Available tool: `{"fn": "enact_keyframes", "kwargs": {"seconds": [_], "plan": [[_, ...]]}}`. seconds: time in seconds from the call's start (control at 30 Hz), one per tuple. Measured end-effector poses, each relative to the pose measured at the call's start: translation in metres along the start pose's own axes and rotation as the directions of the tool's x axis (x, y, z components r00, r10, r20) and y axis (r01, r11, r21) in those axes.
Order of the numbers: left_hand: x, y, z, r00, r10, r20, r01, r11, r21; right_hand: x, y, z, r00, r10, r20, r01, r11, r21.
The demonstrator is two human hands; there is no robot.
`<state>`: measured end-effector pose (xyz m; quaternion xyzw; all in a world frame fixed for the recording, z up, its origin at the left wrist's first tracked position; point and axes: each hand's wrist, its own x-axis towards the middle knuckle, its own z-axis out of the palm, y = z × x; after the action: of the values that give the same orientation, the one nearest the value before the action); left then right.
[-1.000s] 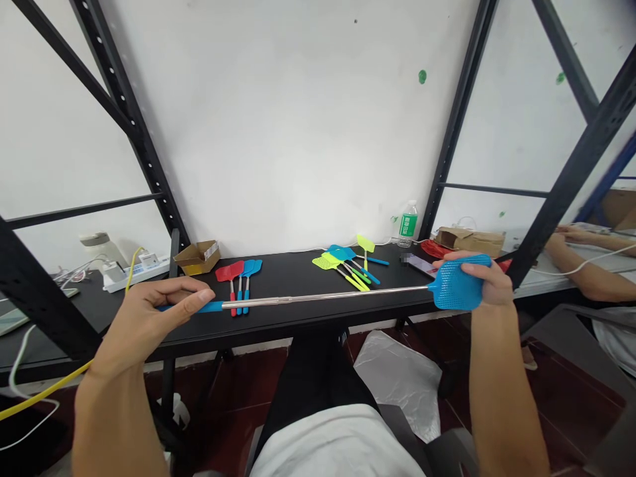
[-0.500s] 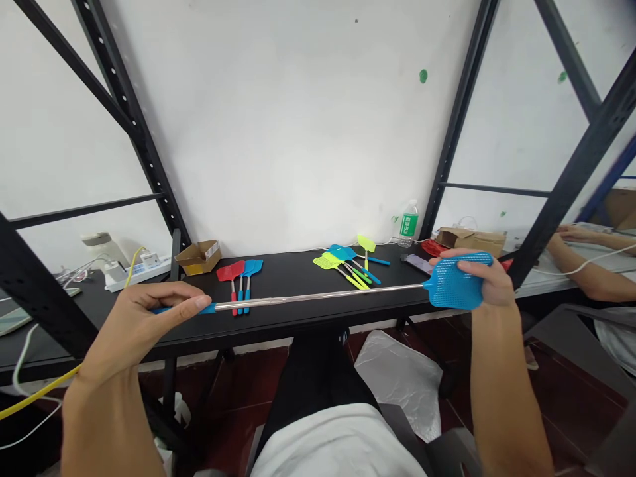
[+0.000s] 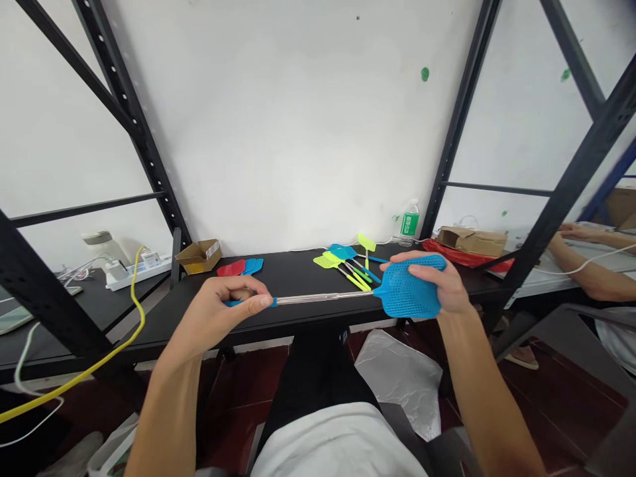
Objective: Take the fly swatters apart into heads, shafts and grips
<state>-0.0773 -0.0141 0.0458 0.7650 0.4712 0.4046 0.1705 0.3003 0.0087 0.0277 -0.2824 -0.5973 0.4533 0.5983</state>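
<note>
A blue telescopic fly swatter (image 3: 410, 291) is held level in front of me, its metal rod partly drawn out. My left hand (image 3: 223, 305) pinches the blue handle end between thumb and fingers. At the other end my right hand (image 3: 450, 285) grips the perforated blue head, thumb across its face and fingers behind. Beyond my left hand, red (image 3: 231, 267) and blue swatter heads (image 3: 254, 266) lie on the black table; their handles are hidden behind the hand. Several yellow-green and blue swatters (image 3: 342, 260) lie in a loose pile further right.
On the black table (image 3: 293, 271) stand a small open cardboard box (image 3: 199, 256) and a water bottle (image 3: 409, 224). A power strip (image 3: 139, 271) and yellow cable (image 3: 142, 318) are at left. Black shelf posts (image 3: 457, 112) flank the table. A co-worker's arm (image 3: 581, 265) shows at right.
My hands have come closer together, the left moving right and the right moving left. The swatter's metal rod is now much shorter between them.
</note>
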Motion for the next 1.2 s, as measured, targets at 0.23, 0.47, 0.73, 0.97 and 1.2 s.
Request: {"fn": "enact_keyframes", "kwargs": {"seconds": [0.23, 0.47, 0.73, 0.97, 1.2], "plan": [[0.006, 0.01, 0.021, 1.0, -0.008, 0.017, 0.008, 0.999, -0.042, 0.002, 0.011, 0.021, 0.994, 0.022, 0.103, -0.027, 0.998, 0.049], [0.01, 0.007, 0.031, 0.998, 0.0, 0.059, 0.004, 0.997, -0.072, 0.002, 0.015, 0.026, 0.989, 0.037, 0.143, -0.05, 0.995, 0.09], [0.01, 0.003, 0.035, 0.958, 0.013, 0.285, -0.003, 0.999, -0.033, 0.018, 0.02, 0.001, 0.999, 0.042, -0.017, -0.042, 0.999, -0.022], [0.012, 0.004, 0.034, 0.866, -0.043, 0.498, 0.084, 0.995, -0.061, 0.035, 0.031, -0.03, 0.985, 0.023, -0.173, -0.02, 1.0, 0.022], [0.021, -0.009, 0.039, 0.946, -0.042, 0.321, 0.067, 0.995, -0.067, 0.05, 0.049, -0.026, 0.95, 0.153, -0.272, -0.056, 0.941, 0.335]]}}
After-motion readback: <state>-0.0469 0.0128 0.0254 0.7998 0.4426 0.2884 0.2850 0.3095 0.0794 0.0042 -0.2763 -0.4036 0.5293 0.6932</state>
